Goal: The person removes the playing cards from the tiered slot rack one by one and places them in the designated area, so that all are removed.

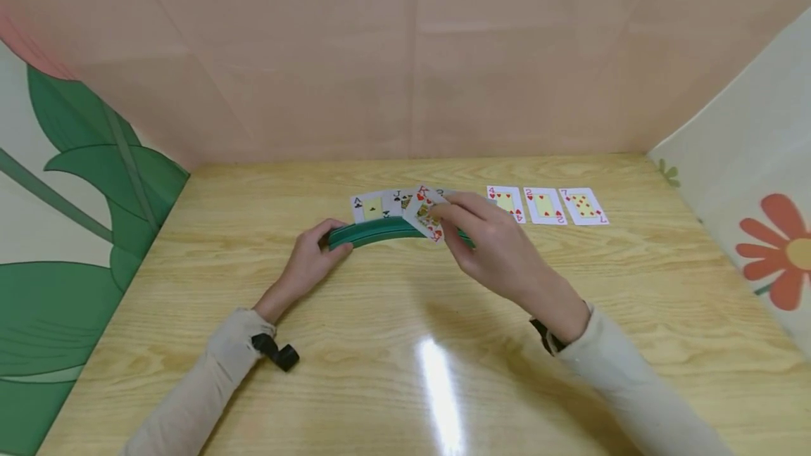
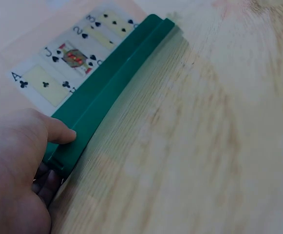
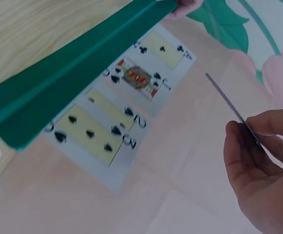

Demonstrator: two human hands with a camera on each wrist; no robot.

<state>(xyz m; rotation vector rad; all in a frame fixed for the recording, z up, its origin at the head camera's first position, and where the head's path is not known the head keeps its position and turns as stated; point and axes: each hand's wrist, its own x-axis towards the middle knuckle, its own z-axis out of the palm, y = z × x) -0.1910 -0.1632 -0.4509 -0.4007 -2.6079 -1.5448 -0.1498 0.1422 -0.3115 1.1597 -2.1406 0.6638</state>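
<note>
A curved green card holder (image 1: 374, 229) stands on the table, and my left hand (image 1: 310, 252) grips its left end, thumb on the near side. In its slot stand an ace of clubs (image 2: 46, 84), a jack of spades (image 2: 74, 57), a two of spades (image 3: 131, 113) and a three of spades (image 3: 90, 133); the two is partly covered by the three. My right hand (image 1: 494, 245) pinches a king of hearts (image 1: 423, 211) between thumb and fingers, in front of the holder in the head view. The right wrist view shows that card edge-on, apart from the standing cards.
Right of the holder, a four of hearts (image 1: 505, 201), a two of hearts (image 1: 543, 205) and a seven of diamonds (image 1: 583, 206) lie face up in a row on the wooden table (image 1: 355, 371). A pink backdrop (image 1: 405, 55) rises behind the table, with printed panels at both sides.
</note>
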